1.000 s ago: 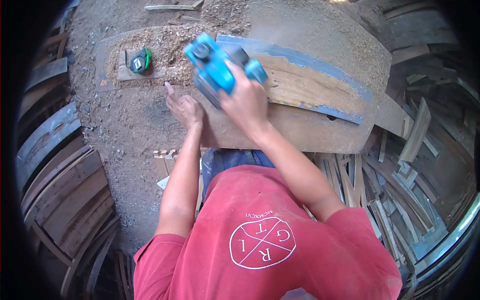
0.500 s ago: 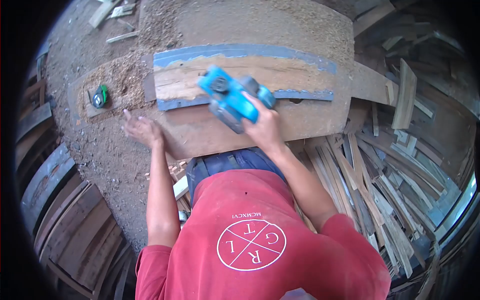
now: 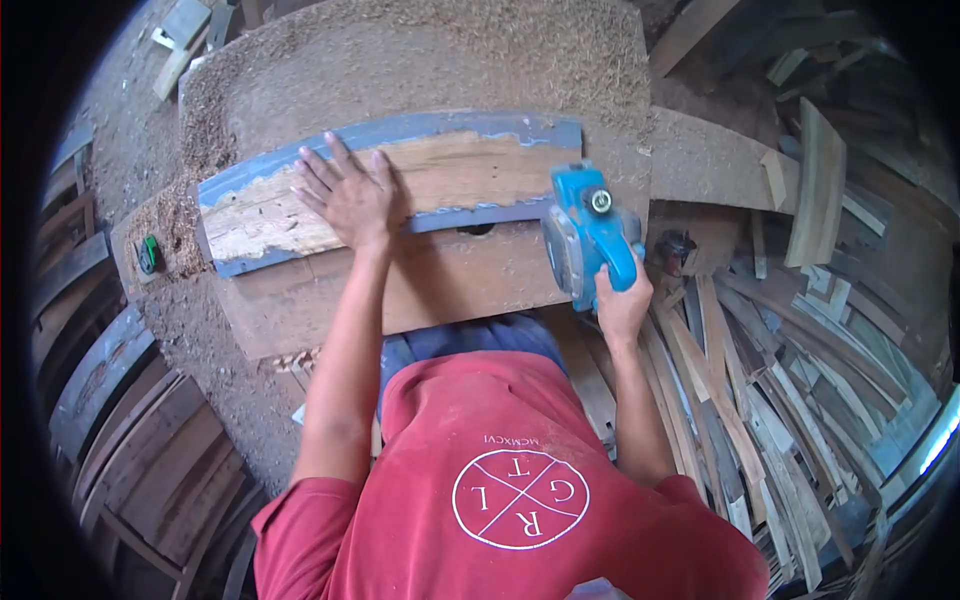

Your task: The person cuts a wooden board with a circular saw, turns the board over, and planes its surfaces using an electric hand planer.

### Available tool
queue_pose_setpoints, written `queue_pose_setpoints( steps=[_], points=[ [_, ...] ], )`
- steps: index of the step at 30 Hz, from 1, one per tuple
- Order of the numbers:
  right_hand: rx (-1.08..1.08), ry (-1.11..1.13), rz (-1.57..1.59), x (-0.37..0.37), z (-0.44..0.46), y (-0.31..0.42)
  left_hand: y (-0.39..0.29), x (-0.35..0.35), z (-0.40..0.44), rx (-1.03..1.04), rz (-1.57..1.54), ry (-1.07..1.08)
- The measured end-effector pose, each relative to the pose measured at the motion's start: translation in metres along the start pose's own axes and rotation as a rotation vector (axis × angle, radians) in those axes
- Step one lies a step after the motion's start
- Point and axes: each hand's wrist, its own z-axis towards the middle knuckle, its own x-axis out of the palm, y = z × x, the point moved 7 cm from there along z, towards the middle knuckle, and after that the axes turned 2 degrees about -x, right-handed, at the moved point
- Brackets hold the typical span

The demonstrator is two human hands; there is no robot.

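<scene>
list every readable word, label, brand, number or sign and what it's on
"MCMXCVI" on the red shirt, upside down in this view
"R", "G", "L", "T" in a circle on that shirt, also upside down
Any markings on the blue planer or green-and-black tape measure: too small or blurred to read

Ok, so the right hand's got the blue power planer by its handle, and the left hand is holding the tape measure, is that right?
Not quite: in the head view the left hand is spread flat on the curved board, and the tape measure lies apart from it. The right hand does hold the blue power planer by its handle.
</scene>
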Motion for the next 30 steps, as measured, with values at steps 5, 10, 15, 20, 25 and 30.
queue_pose_setpoints(
  steps=[5,10,15,20,25,30],
  points=[
    [-0.120,0.097,0.026,0.034,0.088,0.053,0.004,0.004,0.001,0.024,0.029,-0.029],
    [-0.170,0.190,0.048,0.071,0.164,0.096,0.008,0.005,0.001,0.028,0.053,-0.028],
    [-0.260,0.212,0.005,0.036,0.110,0.063,0.004,0.002,0.002,0.006,0.074,0.000],
    [-0.217,0.300,0.006,-0.008,0.033,-0.004,0.001,-0.003,0.002,-0.020,0.053,-0.005],
    [-0.271,0.261,0.011,0.042,0.097,0.054,-0.003,-0.007,0.000,0.016,0.038,-0.045],
    [-0.343,0.317,-0.019,0.096,0.158,0.134,-0.001,-0.007,-0.001,0.014,0.052,-0.055]
  ],
)
